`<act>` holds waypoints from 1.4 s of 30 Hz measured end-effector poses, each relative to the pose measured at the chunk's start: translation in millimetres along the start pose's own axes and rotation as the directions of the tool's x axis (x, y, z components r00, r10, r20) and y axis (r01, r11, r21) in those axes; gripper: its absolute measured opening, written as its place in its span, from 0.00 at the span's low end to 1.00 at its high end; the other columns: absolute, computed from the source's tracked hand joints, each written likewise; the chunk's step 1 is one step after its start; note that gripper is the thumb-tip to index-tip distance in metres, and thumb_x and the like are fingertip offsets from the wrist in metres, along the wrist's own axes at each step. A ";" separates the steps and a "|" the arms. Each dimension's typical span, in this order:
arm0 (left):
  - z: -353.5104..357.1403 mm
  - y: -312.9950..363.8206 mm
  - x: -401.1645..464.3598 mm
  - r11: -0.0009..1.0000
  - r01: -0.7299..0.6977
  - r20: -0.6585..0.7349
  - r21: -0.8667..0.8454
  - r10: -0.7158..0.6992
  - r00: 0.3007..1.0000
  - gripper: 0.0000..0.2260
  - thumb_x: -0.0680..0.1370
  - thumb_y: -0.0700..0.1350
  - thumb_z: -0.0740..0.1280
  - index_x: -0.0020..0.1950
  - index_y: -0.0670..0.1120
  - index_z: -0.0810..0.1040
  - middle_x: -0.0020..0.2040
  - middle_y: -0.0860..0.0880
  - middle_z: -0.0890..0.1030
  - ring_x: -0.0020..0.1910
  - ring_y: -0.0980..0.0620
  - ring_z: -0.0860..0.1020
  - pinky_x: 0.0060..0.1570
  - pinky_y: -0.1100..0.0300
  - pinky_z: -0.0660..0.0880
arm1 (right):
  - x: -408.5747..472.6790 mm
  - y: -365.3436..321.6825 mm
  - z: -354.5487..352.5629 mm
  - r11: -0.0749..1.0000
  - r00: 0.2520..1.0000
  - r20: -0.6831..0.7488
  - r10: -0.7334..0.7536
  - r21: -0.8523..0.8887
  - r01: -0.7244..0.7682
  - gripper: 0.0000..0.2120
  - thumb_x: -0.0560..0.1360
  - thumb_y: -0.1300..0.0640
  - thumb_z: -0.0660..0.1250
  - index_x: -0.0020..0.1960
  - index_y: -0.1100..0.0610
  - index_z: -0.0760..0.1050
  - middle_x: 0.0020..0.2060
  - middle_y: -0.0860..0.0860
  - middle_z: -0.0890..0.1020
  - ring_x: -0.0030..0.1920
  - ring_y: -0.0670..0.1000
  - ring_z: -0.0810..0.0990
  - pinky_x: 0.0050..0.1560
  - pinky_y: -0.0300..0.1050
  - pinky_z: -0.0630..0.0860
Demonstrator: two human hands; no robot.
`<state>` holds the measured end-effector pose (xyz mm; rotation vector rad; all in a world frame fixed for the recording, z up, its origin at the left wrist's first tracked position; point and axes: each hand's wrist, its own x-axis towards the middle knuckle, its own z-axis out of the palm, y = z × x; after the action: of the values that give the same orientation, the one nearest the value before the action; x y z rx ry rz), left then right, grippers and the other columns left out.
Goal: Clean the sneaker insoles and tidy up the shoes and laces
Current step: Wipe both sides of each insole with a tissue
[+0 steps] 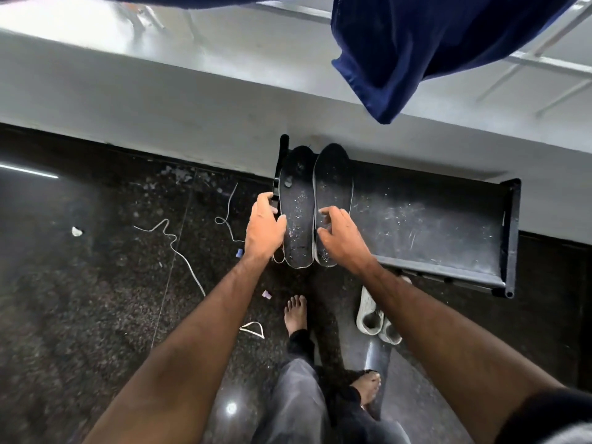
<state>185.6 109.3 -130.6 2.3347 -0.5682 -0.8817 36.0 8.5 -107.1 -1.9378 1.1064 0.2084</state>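
Note:
Two dark insoles lie side by side on the left end of a black metal shelf, toes toward the wall. My left hand holds the outer edge of the left insole, thumb on its surface. My right hand rests over the heel half of the right insole, fingers curled on its inner edge. Both insoles carry white specks. A pair of pale sneakers stands on the floor below my right forearm, partly hidden. A white lace trails across the dark floor at left.
A grey wall ledge runs behind the shelf. Blue cloth hangs overhead at the upper right. Small purple bits and a looped lace piece lie on the polished floor near my bare feet.

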 end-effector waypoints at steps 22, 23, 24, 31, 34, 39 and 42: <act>-24.9 -24.1 -10.7 0.921 0.228 0.077 -0.314 -0.215 0.974 0.22 0.73 0.29 0.68 0.59 0.53 0.78 0.43 0.48 0.83 0.47 0.44 0.85 0.48 0.44 0.83 | -12.8 -6.1 -4.3 0.985 0.999 0.005 0.043 0.169 -0.043 0.15 0.80 0.63 0.63 0.66 0.58 0.74 0.56 0.54 0.79 0.53 0.51 0.79 0.61 0.47 0.76; -28.2 -24.9 -15.9 0.915 0.221 0.078 -0.337 -0.207 0.975 0.22 0.73 0.29 0.67 0.58 0.53 0.78 0.43 0.47 0.83 0.47 0.43 0.84 0.44 0.46 0.83 | -15.1 -8.8 -2.9 0.981 0.998 0.020 0.052 0.188 -0.055 0.16 0.80 0.63 0.64 0.67 0.59 0.73 0.55 0.54 0.79 0.53 0.52 0.79 0.62 0.46 0.76; -31.8 -24.8 -22.0 0.912 0.207 0.075 -0.354 -0.193 0.978 0.21 0.74 0.29 0.67 0.58 0.52 0.78 0.43 0.48 0.82 0.45 0.43 0.84 0.38 0.51 0.82 | -17.4 -11.5 -1.7 0.975 0.997 0.038 0.064 0.209 -0.071 0.16 0.80 0.62 0.64 0.68 0.59 0.73 0.55 0.54 0.80 0.53 0.52 0.80 0.61 0.45 0.76; -34.7 -13.8 -75.8 0.815 0.170 0.173 -0.555 -0.087 0.981 0.20 0.76 0.27 0.66 0.61 0.47 0.78 0.50 0.41 0.82 0.47 0.48 0.81 0.40 0.52 0.82 | -44.7 -14.2 4.7 0.860 0.985 0.134 0.109 0.484 -0.161 0.13 0.81 0.61 0.66 0.65 0.60 0.74 0.47 0.55 0.80 0.45 0.49 0.81 0.47 0.48 0.82; -22.0 4.0 -104.8 0.801 0.152 0.207 -0.579 -0.035 0.978 0.19 0.77 0.27 0.66 0.60 0.47 0.77 0.50 0.44 0.82 0.47 0.49 0.81 0.41 0.50 0.82 | -72.0 -2.9 -10.4 0.824 0.990 0.110 0.084 0.551 -0.131 0.06 0.81 0.64 0.65 0.58 0.58 0.76 0.48 0.56 0.82 0.45 0.50 0.82 0.48 0.55 0.85; 20.4 47.7 -163.3 0.748 0.166 0.287 -0.643 0.034 0.957 0.07 0.84 0.42 0.62 0.60 0.45 0.77 0.49 0.46 0.84 0.46 0.51 0.82 0.41 0.55 0.81 | -131.5 52.4 -56.9 0.791 0.993 0.086 0.075 0.602 -0.112 0.06 0.82 0.65 0.64 0.56 0.57 0.75 0.42 0.52 0.82 0.40 0.47 0.81 0.40 0.46 0.81; 64.7 81.9 -206.1 0.592 0.310 0.406 -0.744 0.032 0.913 0.18 0.86 0.53 0.54 0.56 0.45 0.79 0.48 0.47 0.85 0.46 0.50 0.82 0.46 0.54 0.79 | -181.4 95.2 -93.4 0.752 0.996 0.058 0.072 0.653 -0.092 0.08 0.81 0.68 0.64 0.54 0.56 0.75 0.42 0.50 0.81 0.40 0.46 0.80 0.37 0.38 0.79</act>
<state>-17.1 140.6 -24.3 1.3772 -0.0561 -1.3439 -167.9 29.0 -14.0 -1.2463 1.0609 -0.1045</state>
